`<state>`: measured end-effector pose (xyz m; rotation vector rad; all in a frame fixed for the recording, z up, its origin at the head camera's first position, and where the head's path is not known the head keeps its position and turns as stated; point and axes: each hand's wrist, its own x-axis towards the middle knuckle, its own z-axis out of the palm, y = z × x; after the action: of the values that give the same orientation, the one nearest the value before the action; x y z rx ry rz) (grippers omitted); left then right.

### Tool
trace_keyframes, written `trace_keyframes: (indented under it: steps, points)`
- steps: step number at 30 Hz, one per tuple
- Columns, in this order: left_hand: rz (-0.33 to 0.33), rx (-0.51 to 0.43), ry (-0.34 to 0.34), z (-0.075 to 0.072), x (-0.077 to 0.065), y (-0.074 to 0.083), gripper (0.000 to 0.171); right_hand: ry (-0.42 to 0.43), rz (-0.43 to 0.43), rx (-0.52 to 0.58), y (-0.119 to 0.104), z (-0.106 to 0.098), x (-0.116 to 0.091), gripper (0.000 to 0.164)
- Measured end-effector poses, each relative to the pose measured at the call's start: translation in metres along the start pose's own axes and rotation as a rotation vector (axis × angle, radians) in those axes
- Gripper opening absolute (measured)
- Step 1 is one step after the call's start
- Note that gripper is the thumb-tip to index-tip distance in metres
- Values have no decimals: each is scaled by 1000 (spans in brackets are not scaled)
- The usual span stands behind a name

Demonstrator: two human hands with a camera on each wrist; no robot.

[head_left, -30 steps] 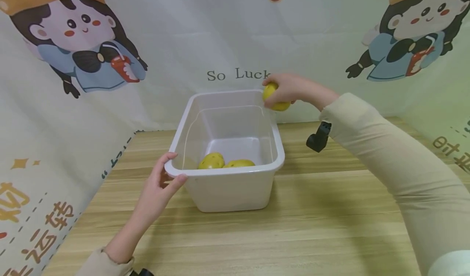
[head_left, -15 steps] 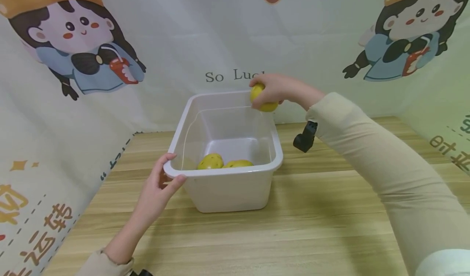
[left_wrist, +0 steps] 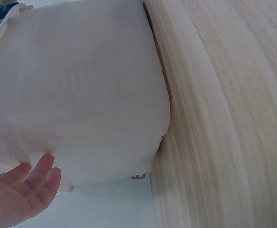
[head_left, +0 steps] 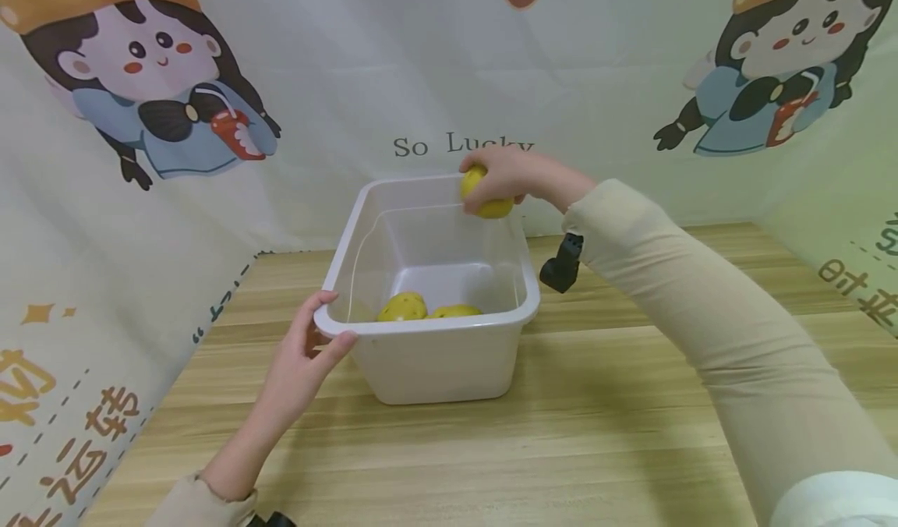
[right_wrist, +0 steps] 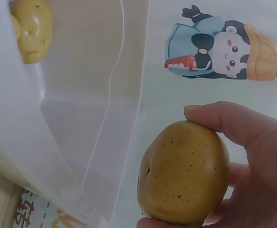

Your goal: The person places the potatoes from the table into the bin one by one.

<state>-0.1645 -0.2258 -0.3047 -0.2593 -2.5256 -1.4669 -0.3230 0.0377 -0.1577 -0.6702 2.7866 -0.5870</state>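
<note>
A deep white plastic bin (head_left: 442, 363) stands on the wooden table. Inside, at its near end, lie two yellow potatoes (head_left: 403, 307), partly hidden by the front rim. My right hand (head_left: 515, 176) holds another potato (right_wrist: 183, 173) above the bin's far right corner, with thumb and fingers on opposite sides of it. Dark specks dot its skin in the right wrist view. At the near left corner my left hand (head_left: 302, 359) grips the rim, thumb in front and fingers along the side. The left wrist view shows those fingertips (left_wrist: 45, 161) against the bin's outer wall.
Behind the table (head_left: 596, 441) hangs a pale printed cloth (head_left: 337, 83) with cartoon figures and lettering, and it continues along both sides. The bin's far end stands close to the back cloth. A black wrist camera (head_left: 563, 263) hangs under the right sleeve.
My right hand has moved left with the potato, from over the right rim to above the bin's far part. The left hand keeps its grip on the corner.
</note>
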Motion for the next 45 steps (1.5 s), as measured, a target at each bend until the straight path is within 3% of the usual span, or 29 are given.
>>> trace_keyframes:
  steps: [15, 26, 37, 45]
  points:
    - [26, -9, 6, 0, 2, -5, 49, -1, -16, 25, -12, 10, 8, 63]
    - [8, -12, 1, 0, 2, -5, 50, -19, -27, 6, -19, 14, 11, 65]
    - [9, -18, 4, 0, 1, -4, 49, -75, -17, 52, -17, 18, 14, 67]
    - [4, -13, 5, 0, 1, -4, 49, -50, 7, 65, -14, 10, 10, 60]
